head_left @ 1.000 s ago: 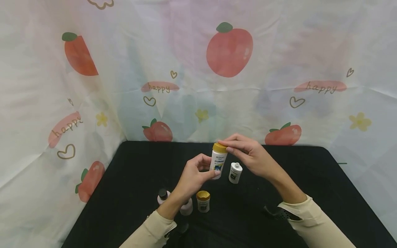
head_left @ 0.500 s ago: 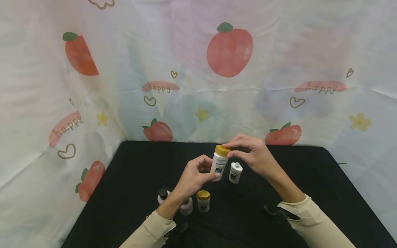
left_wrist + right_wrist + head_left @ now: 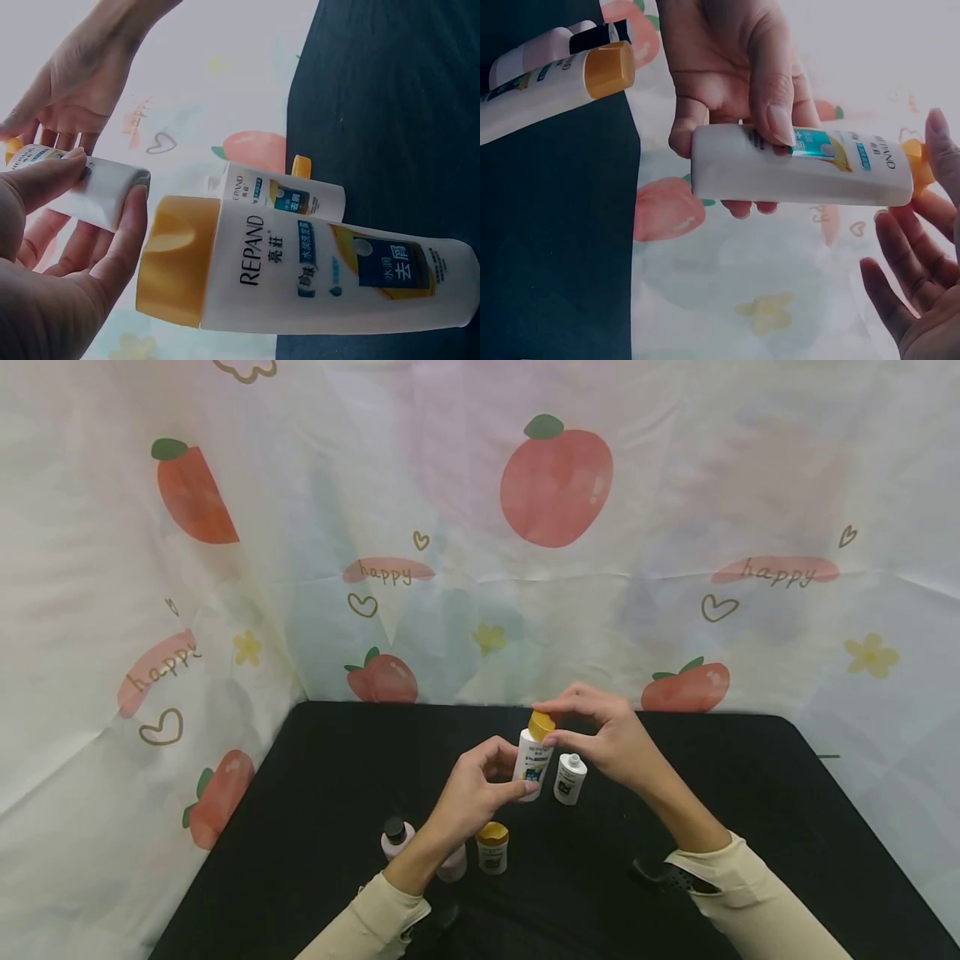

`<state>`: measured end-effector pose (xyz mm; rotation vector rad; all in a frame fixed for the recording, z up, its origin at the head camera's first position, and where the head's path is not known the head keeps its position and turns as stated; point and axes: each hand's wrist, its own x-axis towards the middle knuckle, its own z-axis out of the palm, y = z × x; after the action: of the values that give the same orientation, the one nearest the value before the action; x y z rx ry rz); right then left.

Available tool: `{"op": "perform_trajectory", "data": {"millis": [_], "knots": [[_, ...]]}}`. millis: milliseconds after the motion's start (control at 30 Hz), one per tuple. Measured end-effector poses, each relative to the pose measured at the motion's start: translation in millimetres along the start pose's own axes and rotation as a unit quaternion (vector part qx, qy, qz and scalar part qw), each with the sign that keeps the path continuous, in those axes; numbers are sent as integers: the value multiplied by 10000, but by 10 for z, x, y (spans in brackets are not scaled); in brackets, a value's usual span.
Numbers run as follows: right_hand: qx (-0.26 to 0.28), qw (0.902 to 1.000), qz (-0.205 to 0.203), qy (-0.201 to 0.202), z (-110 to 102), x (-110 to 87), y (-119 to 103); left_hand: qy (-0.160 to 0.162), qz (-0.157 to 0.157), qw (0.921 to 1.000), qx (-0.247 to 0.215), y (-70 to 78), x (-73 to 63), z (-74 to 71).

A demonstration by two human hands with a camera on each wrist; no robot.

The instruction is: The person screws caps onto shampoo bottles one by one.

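Observation:
My left hand (image 3: 474,785) grips a white shampoo bottle (image 3: 802,165) with a blue-and-yellow label, raised above the table. Its thumb lies across the label and the other fingers support the back. At the bottle's top, my right hand (image 3: 611,735) pinches the yellow cap (image 3: 542,726) between thumb and fingers. That cap is tilted on the bottle in the head view; whether it is fully seated cannot be told. Just to the right stands a second white bottle (image 3: 570,779), its narrow neck bare. Another yellow cap (image 3: 301,166) shows behind this bottle in the left wrist view.
A capped white bottle with a yellow top (image 3: 492,848) stands nearer on the black-covered table (image 3: 600,893). Left of it, a pinkish bottle with a black cap (image 3: 395,835) and another pinkish bottle (image 3: 452,864) stand partly behind my left forearm. A printed curtain (image 3: 480,468) hangs behind.
Both hands have shifted the held bottle slightly right and down. The yellow cap has turned and tilted in my right fingers, and now looks narrower.

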<state>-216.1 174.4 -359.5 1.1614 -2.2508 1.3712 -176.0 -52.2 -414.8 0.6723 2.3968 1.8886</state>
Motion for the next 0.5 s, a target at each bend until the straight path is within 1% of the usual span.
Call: {"op": "perform_trajectory", "data": {"millis": [100,233,433,500], "knots": [[63,10000,-24,-27,22,0,13,7,2,10000,-19,-3,-4,7],[69,9999,-67,66,64,-6,8,72,4,9999,-84,-3,-14,20],[-95,9995,96,282,85,-16,26,254,-109,9994,-229,-9,-31,9],[-158,9993,71,333,79,-19,31,274,-142,9993,-209,-7,-34,-6]]}}
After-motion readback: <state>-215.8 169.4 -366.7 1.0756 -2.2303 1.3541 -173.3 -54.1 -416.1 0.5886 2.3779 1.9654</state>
